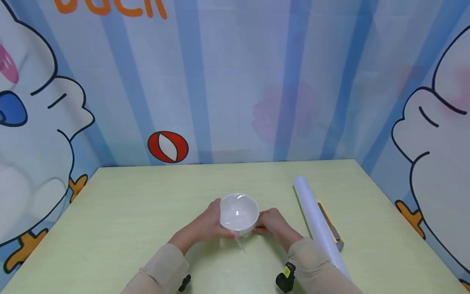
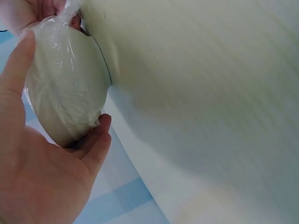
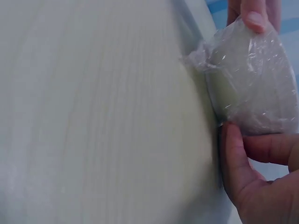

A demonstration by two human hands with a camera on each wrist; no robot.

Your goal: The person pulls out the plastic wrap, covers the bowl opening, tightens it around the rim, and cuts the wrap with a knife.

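A white bowl [image 1: 239, 212], its mouth facing up toward the head camera, has clear plastic wrap [image 2: 60, 70] drawn over its outer side. The wrap bunches into a loose crumpled tail [image 3: 198, 58] on the near side. My left hand [image 1: 211, 222] grips the bowl from the left, thumb on the near side and fingers round the far side. On the opposite side my right hand [image 1: 273, 224] holds the bowl low with bent fingers [image 3: 238, 158]. Whether those fingertips also pinch some wrap, I cannot tell.
Right of the hands lies a long pale roll [image 1: 317, 222] on the light wooden table [image 1: 147, 204]. A yellow-and-grey tool [image 1: 330, 226], partly hidden, lies along the roll's right side. A patterned curtain [image 1: 238, 81] hangs behind the table.
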